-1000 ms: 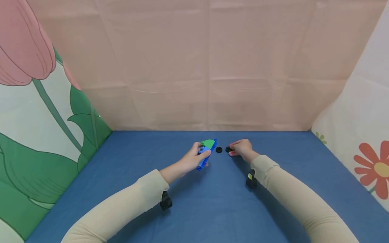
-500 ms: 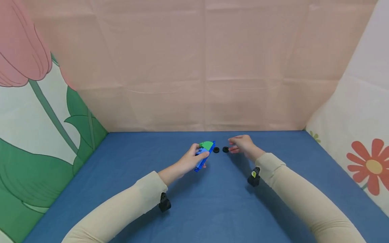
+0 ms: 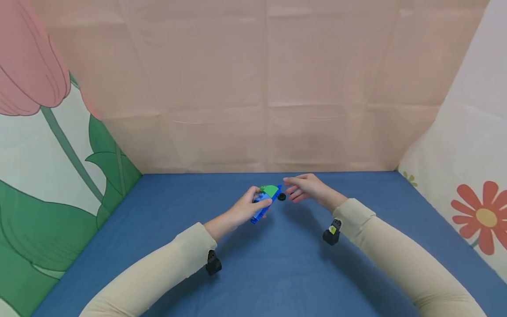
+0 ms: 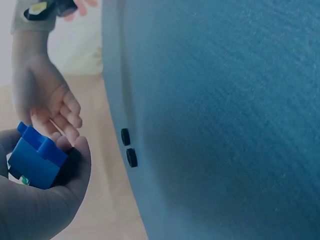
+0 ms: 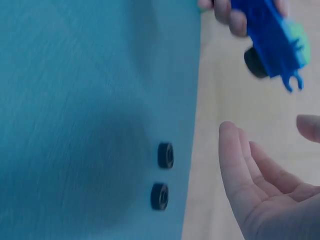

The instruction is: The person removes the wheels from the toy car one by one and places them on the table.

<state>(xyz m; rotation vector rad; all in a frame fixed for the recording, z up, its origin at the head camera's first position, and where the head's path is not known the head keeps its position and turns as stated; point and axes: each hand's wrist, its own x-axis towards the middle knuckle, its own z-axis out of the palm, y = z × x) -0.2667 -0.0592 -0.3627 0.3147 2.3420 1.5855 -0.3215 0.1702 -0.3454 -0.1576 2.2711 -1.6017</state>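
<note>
My left hand (image 3: 242, 210) grips a blue toy car (image 3: 270, 190) with a green top, its thumb over the near side. In the right wrist view the blue car body (image 5: 272, 42) has a black wheel (image 5: 255, 62) on its side and small hooks at its end. My right hand (image 3: 313, 189) hovers just right of the car with nothing in it, fingers loosely extended and thumb apart. Below it, two loose black wheels (image 5: 165, 155) lie side by side on the table; in the head view one is hidden behind the right fingers.
A blue cloth covers the table (image 3: 277, 264). A beige curtain (image 3: 261, 88) stands at its back edge, with flower-printed panels (image 3: 483, 132) at both sides. Each wrist carries a small black camera (image 3: 332, 233).
My right hand has left the right-hand loose wheel, where its fingers were, and moved left and up toward the car. The left hand keeps its grip, almost still.
</note>
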